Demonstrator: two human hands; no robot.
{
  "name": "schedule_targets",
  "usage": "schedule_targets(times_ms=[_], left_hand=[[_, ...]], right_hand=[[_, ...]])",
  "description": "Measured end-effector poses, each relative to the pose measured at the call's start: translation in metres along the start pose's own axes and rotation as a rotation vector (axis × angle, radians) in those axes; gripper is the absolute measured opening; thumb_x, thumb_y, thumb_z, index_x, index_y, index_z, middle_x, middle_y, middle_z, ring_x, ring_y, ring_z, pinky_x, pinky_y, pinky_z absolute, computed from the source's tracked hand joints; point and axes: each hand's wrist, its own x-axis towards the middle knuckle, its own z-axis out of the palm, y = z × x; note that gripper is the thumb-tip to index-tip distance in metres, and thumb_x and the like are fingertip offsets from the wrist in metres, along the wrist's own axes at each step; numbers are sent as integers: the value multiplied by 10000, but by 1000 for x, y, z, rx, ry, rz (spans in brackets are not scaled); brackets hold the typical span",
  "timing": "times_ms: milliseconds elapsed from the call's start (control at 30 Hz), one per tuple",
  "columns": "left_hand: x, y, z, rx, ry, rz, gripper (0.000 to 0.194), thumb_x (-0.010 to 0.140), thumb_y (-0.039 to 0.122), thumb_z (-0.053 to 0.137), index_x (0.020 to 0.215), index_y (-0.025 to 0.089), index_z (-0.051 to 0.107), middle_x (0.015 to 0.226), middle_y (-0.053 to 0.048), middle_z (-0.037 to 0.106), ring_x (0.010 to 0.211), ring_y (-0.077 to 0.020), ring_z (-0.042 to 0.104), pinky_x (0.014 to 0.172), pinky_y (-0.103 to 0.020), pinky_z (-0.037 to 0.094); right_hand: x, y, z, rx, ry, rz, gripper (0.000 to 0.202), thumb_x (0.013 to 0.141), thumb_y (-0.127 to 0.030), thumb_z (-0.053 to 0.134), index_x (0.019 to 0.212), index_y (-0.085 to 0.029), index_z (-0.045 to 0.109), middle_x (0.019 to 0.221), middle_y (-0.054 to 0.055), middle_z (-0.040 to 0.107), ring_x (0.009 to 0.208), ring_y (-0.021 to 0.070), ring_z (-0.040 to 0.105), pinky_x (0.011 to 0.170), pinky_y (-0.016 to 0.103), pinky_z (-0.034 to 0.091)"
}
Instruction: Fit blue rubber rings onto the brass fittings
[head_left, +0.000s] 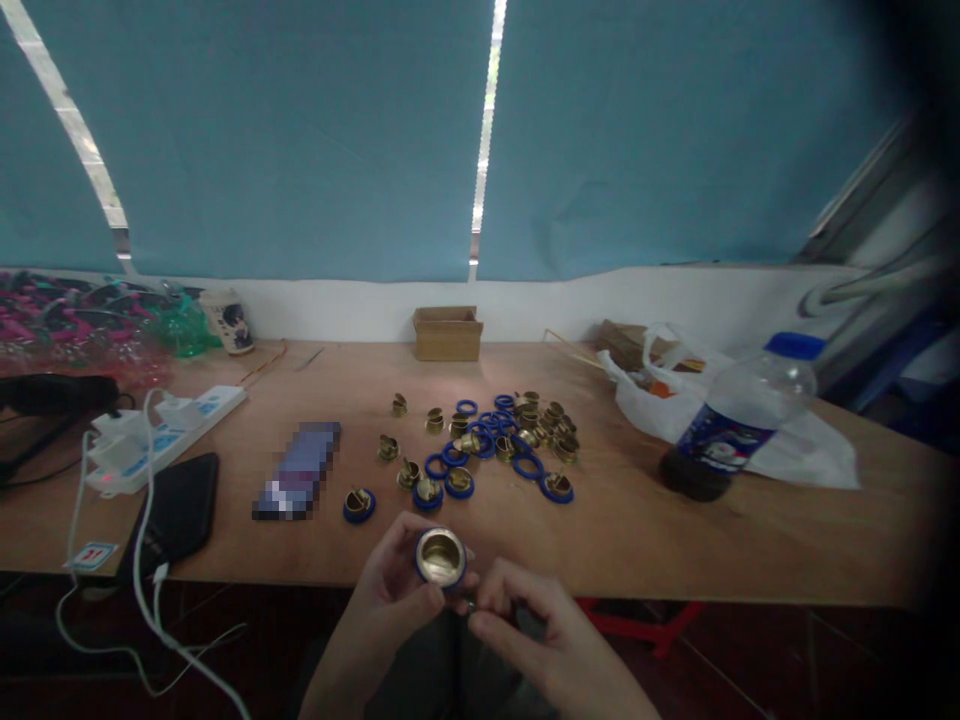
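Left hand [394, 590]: my thumb and fingers are clamping the brass cup [441, 557] around its blue ring [419, 567], mouth facing me, just off the table's [645, 560] near edge. Right hand [532, 612]: fingertips are pinching a small piece [471, 604] beside it; can't tell what. Bracing the cup and pressing lightly are probably serving best.

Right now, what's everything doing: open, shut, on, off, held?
Left hand: closed on gold cup
Right hand: curled, grip unclear
Gold cup: open side showing, ringed in blue
Other gold pieces: scattered, some ringed
Bottle: capped, partly full
Power strip: red light on
Box: open
Bag: open
Phone: lying flat
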Motion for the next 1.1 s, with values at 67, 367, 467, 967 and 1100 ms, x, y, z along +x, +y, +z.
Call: schedule_targets(times_ms=[67,367,467,967,1100], left_hand=[[-1,-1,1,-44,20,-9,366,709,387,827,960,196,642,913,-50,680,773,-169,659,648,-262,526],[-1,-3,7,-94,29,-29,410,660,469,835,916,201,660,838,-22,672,642,-123,604,623,-248,481],[-1,-3,8,-94,45,-20,389,674,445,832,919,199,657,827,-21,675,640,-115,597,623,-239,476],[-3,-3,7,-42,50,11,386,685,364,845,982,215,649,929,-54,714,868,-224,692,768,-346,564],[-4,0,5,16,67,33,399,670,267,864,1009,225,658,949,-41,719,885,-201,691,819,-310,539]], right_hand=[[1,1,0,49,-15,14,320,866,-421,646,685,-191,515,704,-16,524,687,148,473,645,264,356],[5,9,1,271,-92,0,276,848,-416,690,770,-171,589,784,12,598,698,122,497,616,226,383],[6,12,3,413,-125,18,297,853,-445,681,812,-161,601,737,-10,575,556,66,435,512,184,336],[4,36,9,708,-120,204,373,864,-518,629,818,-155,557,438,-25,595,270,55,446,291,115,329],[1,31,5,789,-44,163,353,870,-474,643,728,-177,514,467,-67,500,312,55,441,309,128,339]])
